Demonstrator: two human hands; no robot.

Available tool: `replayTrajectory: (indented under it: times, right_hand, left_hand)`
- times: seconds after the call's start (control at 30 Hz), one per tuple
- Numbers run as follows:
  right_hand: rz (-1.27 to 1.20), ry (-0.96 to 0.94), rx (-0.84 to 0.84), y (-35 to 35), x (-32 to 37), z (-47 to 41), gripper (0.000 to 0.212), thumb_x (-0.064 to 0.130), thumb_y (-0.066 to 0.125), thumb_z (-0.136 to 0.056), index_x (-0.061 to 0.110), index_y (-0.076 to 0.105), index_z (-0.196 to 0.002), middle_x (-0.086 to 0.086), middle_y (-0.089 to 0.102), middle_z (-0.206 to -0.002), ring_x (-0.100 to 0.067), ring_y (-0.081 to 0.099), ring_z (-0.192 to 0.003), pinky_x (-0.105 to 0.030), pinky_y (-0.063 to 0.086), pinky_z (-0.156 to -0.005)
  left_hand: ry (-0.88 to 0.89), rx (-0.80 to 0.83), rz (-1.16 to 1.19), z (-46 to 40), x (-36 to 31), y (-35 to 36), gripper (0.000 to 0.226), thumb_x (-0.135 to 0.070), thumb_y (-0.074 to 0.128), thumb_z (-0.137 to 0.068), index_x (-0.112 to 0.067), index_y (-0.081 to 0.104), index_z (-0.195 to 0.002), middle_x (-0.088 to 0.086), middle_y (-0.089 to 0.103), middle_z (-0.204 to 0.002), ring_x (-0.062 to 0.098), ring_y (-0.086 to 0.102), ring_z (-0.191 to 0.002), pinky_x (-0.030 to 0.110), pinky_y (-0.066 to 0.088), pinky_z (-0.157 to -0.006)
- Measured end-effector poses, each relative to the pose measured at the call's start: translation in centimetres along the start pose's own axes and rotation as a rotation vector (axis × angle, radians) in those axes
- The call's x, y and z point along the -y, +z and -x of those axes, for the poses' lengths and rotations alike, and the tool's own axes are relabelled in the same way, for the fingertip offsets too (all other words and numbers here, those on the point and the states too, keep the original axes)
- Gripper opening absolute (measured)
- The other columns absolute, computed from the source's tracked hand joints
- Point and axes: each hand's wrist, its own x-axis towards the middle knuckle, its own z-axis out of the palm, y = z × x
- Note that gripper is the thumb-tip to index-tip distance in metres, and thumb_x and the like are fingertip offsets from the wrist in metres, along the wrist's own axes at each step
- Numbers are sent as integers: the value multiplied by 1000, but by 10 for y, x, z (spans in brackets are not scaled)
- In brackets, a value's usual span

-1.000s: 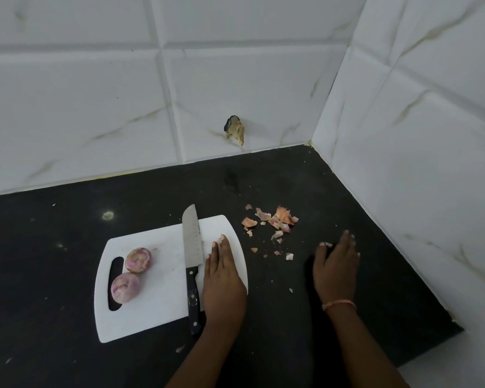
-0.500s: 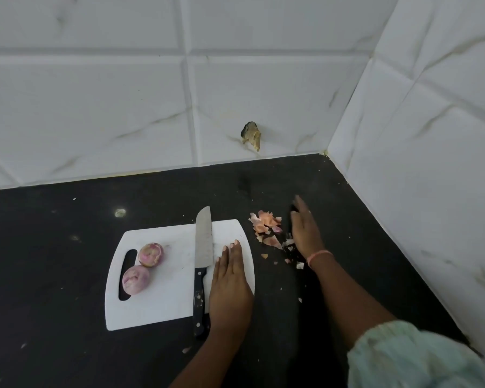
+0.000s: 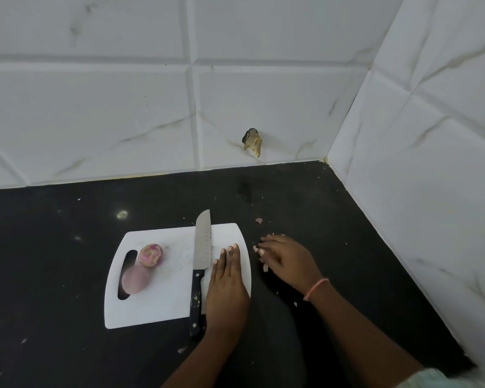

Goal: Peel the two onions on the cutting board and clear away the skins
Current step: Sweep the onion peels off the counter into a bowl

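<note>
Two peeled purple onions lie at the left of the white cutting board (image 3: 165,303): one (image 3: 151,255) further back, one (image 3: 135,279) over the handle slot. My left hand (image 3: 227,287) lies flat on the board's right side, beside the knife (image 3: 203,242). Just right of the board, my right hand (image 3: 289,261) rests on the black counter, fingers curled around a heap of onion skins (image 3: 255,249); only a few pale bits show at the fingertips. One loose skin piece (image 3: 259,220) lies further back.
The knife lies lengthwise on the board, blade pointing away, black handle (image 3: 195,312) over the near edge. Tiled walls close the back and right sides. A broken hole (image 3: 252,141) marks the back wall. Small skin crumbs (image 3: 182,350) dot the counter.
My right hand swept from behind the skin pile toward the board's right edge, gathering the skins under its fingers. The left hand stayed on the board.
</note>
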Motion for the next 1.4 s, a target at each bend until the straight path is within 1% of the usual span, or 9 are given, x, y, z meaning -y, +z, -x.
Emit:
replayTrajectory:
  times: [0.17,0.3,0.4,0.5,0.67,0.9,1.13,1.27,1.4]
  right_hand:
    - [-220,352,-306,-27,-1,61,63,44,53,-92,26,31,-148,7,24,-157,-6,16,-146,-35,19,-119]
    - [-102,515,-71,-17,16,109,119,78,60,-68,31,-9,-152,11,-14,-160,-11,-10,-148,-36,8,-119]
    - [109,396,-20,1,22,104,126,92,43,-65,24,-16,-152,1,-21,-160,-15,-17,-147,-36,1,-121]
    - [82,378,-45,7,21,70,121,92,40,-67,24,-11,-153,-3,-15,-161,-18,-14,-148,-38,1,-121]
    - [75,321,-35,19,10,27,110,85,43,-73,20,5,-154,-11,8,-161,-24,2,-149,-42,4,-121]
    - [20,33,22,25,3,17,54,45,37,-98,22,36,-147,-2,38,-151,-18,23,-145,-41,19,-119]
    - [-157,70,-67,18,8,36,36,17,52,-96,15,59,-131,2,56,-137,-4,49,-123,-7,32,-102]
    - [-310,152,-200,14,8,44,39,-6,57,-84,11,68,-118,10,62,-121,1,59,-110,-7,39,-96]
    - [-768,456,-404,11,27,49,31,-9,57,-88,14,74,-100,6,72,-102,-7,67,-100,-19,52,-88]
  left_hand:
    - [-38,-3,23,-3,2,3,80,-1,36,-96,-20,-13,-156,-4,-10,-166,10,-15,-150,27,-7,-122]
    - [-38,-71,103,-11,-9,7,73,1,35,-96,-18,3,-158,-3,4,-166,10,-4,-152,28,-2,-124]
    - [67,-103,200,-34,-18,7,66,2,40,-97,-22,24,-156,-5,16,-165,10,7,-152,23,11,-122]
    - [149,-51,250,-75,-26,3,65,7,43,-95,-22,34,-152,-5,20,-164,12,15,-151,15,17,-112]
    - [186,156,70,-146,-24,3,56,3,46,-98,-17,40,-150,2,27,-162,21,24,-149,31,22,-120]
    - [262,204,-164,-126,-21,18,61,-12,53,-98,-18,29,-155,2,23,-163,17,16,-151,30,22,-120]
    - [283,250,-279,-97,-37,15,55,-13,56,-98,-14,38,-150,6,36,-156,21,28,-144,28,38,-110]
    - [252,191,-103,-63,-44,23,57,-7,52,-97,-18,35,-151,2,40,-152,16,34,-140,25,30,-113]
    - [70,47,472,-16,-57,50,53,-1,42,-100,-19,39,-150,-2,43,-152,9,37,-141,4,20,-110]
